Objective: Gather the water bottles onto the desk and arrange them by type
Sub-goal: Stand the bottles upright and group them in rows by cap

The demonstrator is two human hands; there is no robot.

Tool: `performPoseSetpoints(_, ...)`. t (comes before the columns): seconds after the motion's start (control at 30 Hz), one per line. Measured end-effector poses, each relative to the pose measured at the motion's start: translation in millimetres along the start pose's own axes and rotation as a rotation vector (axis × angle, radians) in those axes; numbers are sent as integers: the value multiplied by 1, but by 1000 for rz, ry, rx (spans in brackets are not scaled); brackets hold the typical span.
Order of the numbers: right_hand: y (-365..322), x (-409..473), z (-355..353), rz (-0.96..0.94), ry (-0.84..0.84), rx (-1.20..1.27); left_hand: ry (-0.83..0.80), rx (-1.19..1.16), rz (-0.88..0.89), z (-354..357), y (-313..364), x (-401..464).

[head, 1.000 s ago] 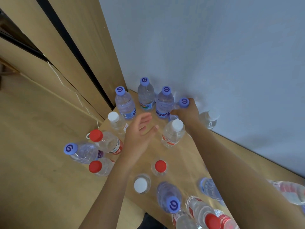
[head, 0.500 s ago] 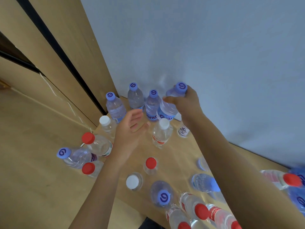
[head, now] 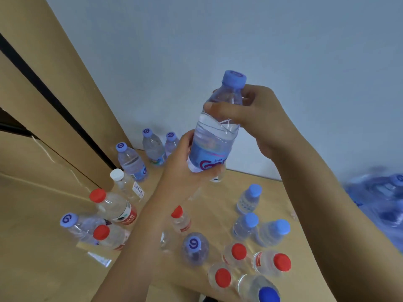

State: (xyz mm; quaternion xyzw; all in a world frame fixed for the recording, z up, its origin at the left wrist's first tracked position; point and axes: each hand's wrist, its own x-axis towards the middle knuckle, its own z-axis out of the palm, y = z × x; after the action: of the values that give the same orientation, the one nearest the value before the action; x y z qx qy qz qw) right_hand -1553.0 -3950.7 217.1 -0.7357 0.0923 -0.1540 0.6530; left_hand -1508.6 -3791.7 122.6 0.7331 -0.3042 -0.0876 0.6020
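A blue-capped water bottle with a blue and pink label is lifted above the wooden desk. My right hand grips its neck and shoulder. My left hand holds its lower part from the left. Three blue-capped bottles stand at the desk's back corner. A white-capped bottle and red-capped bottles stand to the left. Small light-blue-capped bottles stand on the right, and more red-capped bottles are at the front.
A pale blue wall runs behind the desk. Wooden cabinet panels with a dark gap rise on the left. A blurred pack of blue bottles lies at the right edge. The desk's left edge drops to a tan floor.
My right hand has lifted the blue-capped bottle from the back row up and toward me. My left hand, open before, now holds its lower part. The view has tilted upward.
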Motion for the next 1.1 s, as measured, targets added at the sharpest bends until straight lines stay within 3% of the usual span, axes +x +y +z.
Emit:
performPoseSetpoints(0.13,-15,-21,-28,-3,-21,99,-124,-200,-56,21,31,-10)
performPoseSetpoints(0.3,-21,-48,-60,-2,25,161,-64,-268,-44,67,59,-23)
performPoseSetpoints(0.4,-19,-65,-72,0,126,209,-3,-258,-52,100,71,-31)
performPoseSetpoints(0.6,-15,-91,-99,-21,353,50,32,-167,-50,147,90,-40)
performPoseSetpoints(0.73,-13,-103,-119,-67,383,128,-61,-173,-57,162,101,-46)
performPoseSetpoints(0.93,-19,-119,-154,-34,185,452,-396,-344,-152,165,114,-48)
performPoseSetpoints(1.0,-18,-124,-160,-25,199,427,-369,-327,-141,171,120,-50)
performPoseSetpoints(1.1,-17,-130,-163,-23,354,199,-271,-279,-87,186,127,-56)
